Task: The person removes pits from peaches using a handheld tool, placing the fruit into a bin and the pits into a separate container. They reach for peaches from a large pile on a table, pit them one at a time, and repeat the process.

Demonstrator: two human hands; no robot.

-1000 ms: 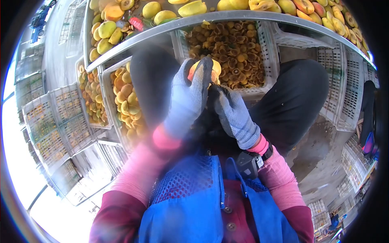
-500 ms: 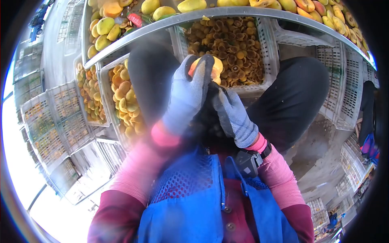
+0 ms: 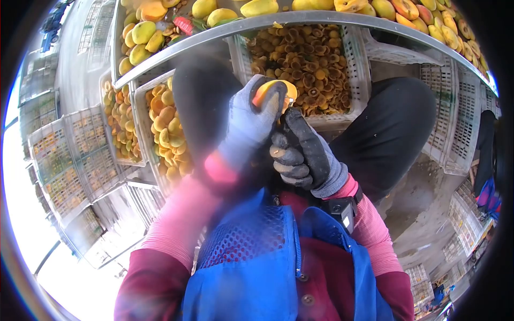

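My left hand [image 3: 257, 109], in a grey-blue glove with dark fingertips, is closed round a yellow-orange peach [image 3: 288, 89]. It holds the fruit up between my knees, and the fingers hide part of it. Just below and to the right is my right hand [image 3: 302, 152], gloved alike, its fingers curled into a grip. From beside its thumb a small metal-tipped tool [image 3: 290, 102] reaches the peach's edge; the rest of the tool is hidden in the glove. Beyond both hands, a white crate [image 3: 360, 80] holds many brown, cup-shaped fruit pieces [image 3: 302, 64].
A metal-rimmed table [image 3: 214, 36] with yellow peaches [image 3: 143, 33] and a red wrapper [image 3: 183, 25] curves across the front. Crates of cut fruit [image 3: 167, 125] stand left of my knee. Stacked white crates [image 3: 447, 117] stand right; more crates [image 3: 59, 160] are far left.
My right hand has turned, so its curled fingers and thumb now face the camera beside the peach. The peach is tilted, showing more orange flesh, and the metal tip has come into sight.
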